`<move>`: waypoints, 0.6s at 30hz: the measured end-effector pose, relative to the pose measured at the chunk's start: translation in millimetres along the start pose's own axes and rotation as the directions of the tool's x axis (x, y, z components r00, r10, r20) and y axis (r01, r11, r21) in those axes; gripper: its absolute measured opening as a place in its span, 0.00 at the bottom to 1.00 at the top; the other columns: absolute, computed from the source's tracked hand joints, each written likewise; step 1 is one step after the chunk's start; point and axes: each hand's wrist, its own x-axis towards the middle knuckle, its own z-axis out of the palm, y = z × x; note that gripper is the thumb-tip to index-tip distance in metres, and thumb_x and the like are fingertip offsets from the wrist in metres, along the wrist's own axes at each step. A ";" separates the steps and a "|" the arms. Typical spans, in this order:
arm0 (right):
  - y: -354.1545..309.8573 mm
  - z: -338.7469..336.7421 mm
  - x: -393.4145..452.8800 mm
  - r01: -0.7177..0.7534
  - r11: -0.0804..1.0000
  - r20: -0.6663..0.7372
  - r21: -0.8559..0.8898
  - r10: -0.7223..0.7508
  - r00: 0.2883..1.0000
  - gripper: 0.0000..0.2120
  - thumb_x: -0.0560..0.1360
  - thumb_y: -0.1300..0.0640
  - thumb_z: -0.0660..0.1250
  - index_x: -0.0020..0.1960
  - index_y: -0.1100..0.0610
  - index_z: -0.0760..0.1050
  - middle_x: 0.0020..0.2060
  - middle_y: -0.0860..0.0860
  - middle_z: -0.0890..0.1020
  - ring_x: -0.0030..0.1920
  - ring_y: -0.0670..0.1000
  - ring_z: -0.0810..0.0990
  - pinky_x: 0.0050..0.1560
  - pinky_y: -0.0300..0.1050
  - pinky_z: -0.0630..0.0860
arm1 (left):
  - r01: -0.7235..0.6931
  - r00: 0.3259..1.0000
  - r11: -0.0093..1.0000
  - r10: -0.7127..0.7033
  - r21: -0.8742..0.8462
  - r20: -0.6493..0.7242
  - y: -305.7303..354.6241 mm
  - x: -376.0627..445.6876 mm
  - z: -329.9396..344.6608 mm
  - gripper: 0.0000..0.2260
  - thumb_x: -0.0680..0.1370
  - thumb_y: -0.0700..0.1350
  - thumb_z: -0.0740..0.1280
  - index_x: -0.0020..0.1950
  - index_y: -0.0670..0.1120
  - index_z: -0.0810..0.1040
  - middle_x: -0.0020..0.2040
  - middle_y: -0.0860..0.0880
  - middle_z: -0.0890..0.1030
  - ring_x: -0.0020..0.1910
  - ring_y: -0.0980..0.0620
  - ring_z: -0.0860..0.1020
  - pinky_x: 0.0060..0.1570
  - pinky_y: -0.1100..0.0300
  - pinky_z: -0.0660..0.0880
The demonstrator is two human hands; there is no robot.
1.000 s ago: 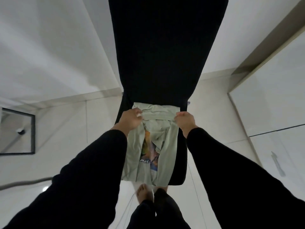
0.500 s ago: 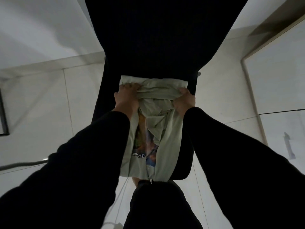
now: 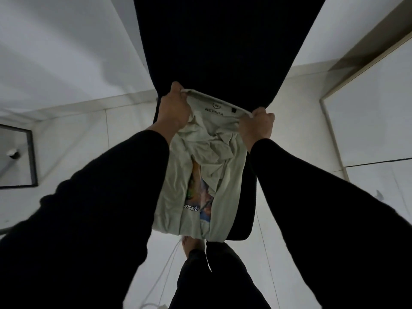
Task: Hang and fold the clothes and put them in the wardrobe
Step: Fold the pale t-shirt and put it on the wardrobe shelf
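Garment: pale grey-green T-shirt (image 3: 219,139) with a colourful front print and the script letters "mer" low on the print; the inside neck label reads "NEVADA".
Position of garment: held up in front of the person, centre of view, hanging from its neckline down to about knee level; the body fabric is bunched and creased below the collar.
Left hand (image 3: 172,108): fingers curled round the left end of the collar band, gripping it; knuckles face the camera.
Right hand (image 3: 256,126): fingers curled, pinching the right end of the collar band; it sits slightly lower than the left hand.
Collar band: pulled taut between the two hands, running on a slight downward slant to the right.
Sleeves: both forearms in black long sleeves (image 3: 107,197), reaching in from the lower corners.
Backdrop: a large black fabric panel (image 3: 223,45) directly behind the shirt, wide at the top and narrowing downward; whether the shirt touches it cannot be told.
Floor: pale tiles (image 3: 73,134); one bare foot (image 3: 189,245) shows just under the shirt hem.
Left edge: dark-framed glass panel (image 3: 16,159) on the floor.
Right edge: white wardrobe door (image 3: 374,121) with a beige frame.
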 end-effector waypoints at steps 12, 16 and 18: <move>-79.8 -162.4 -93.8 -0.049 0.998 -0.011 0.040 0.049 0.999 0.17 0.76 0.61 0.63 0.63 0.66 0.72 0.60 0.61 0.77 0.59 0.61 0.78 0.51 0.44 0.73 | -0.287 0.957 0.938 0.271 0.194 0.104 104.6 -96.8 -155.0 0.10 0.80 0.53 0.58 0.47 0.47 0.70 0.41 0.49 0.74 0.43 0.49 0.72 0.42 0.57 0.65; -84.1 -207.8 -145.0 0.000 0.998 -0.081 0.055 0.005 0.997 0.15 0.76 0.63 0.61 0.61 0.67 0.73 0.59 0.61 0.78 0.58 0.61 0.78 0.48 0.43 0.70 | -0.419 0.907 0.878 0.392 0.229 0.155 121.7 -153.8 -205.0 0.12 0.73 0.53 0.71 0.44 0.48 0.72 0.38 0.52 0.74 0.39 0.52 0.72 0.39 0.59 0.65; -84.6 -230.1 -174.6 0.045 0.997 -0.123 0.062 -0.038 0.992 0.14 0.76 0.63 0.60 0.60 0.67 0.73 0.58 0.61 0.79 0.58 0.61 0.78 0.46 0.42 0.68 | -0.489 0.872 0.825 0.459 0.283 0.169 127.4 -182.8 -228.4 0.11 0.73 0.51 0.71 0.43 0.47 0.72 0.38 0.51 0.74 0.41 0.50 0.73 0.40 0.59 0.65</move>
